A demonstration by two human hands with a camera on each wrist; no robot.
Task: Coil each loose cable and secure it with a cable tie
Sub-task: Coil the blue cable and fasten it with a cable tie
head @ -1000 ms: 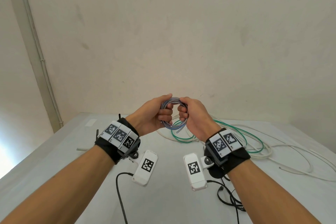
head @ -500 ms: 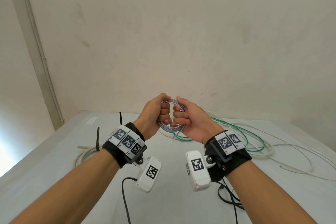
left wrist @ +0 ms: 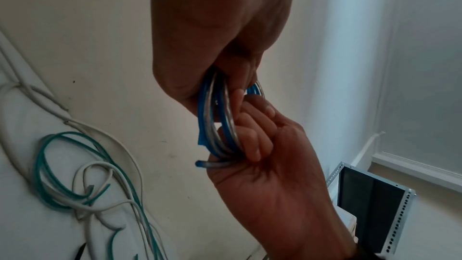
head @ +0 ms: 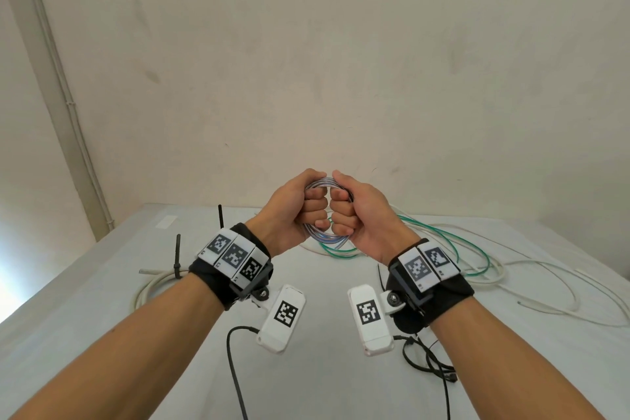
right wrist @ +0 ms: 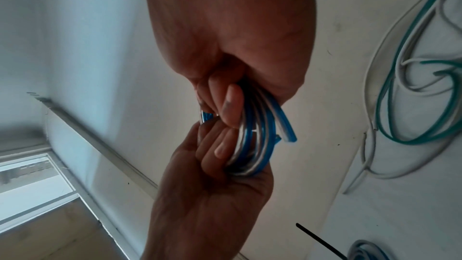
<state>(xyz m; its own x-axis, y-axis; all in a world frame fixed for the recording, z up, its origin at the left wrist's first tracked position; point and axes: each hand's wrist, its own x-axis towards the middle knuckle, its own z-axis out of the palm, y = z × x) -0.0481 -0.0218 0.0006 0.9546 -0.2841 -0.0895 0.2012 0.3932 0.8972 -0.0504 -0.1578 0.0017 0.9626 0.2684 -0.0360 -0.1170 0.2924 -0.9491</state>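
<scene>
A small coil of blue and clear cable [head: 321, 183] hangs in the air above the white table [head: 102, 334]. My left hand [head: 308, 210] grips its left side in a fist, and my right hand [head: 342, 213] grips its right side the same way, knuckles almost touching. In the left wrist view the coil [left wrist: 216, 126] runs from under my left hand [left wrist: 235, 90] into the right hand's fingers [left wrist: 252, 141], one cut end sticking out. The right wrist view shows the coil [right wrist: 255, 145] with a free end [right wrist: 287, 129] poking out.
A loose green cable [head: 443, 236] and long white cables [head: 545, 286] sprawl over the table's back right. A white coil [head: 150, 286] bound by a black cable tie [head: 177, 257] lies at the left. Another black tie [head: 220, 216] sticks up behind my left wrist. Black cords [head: 426, 358] trail near me.
Both hands have risen a little and drawn together. The fingers have curled tighter round the coil, from a loose two-handed hold to two fists side by side.
</scene>
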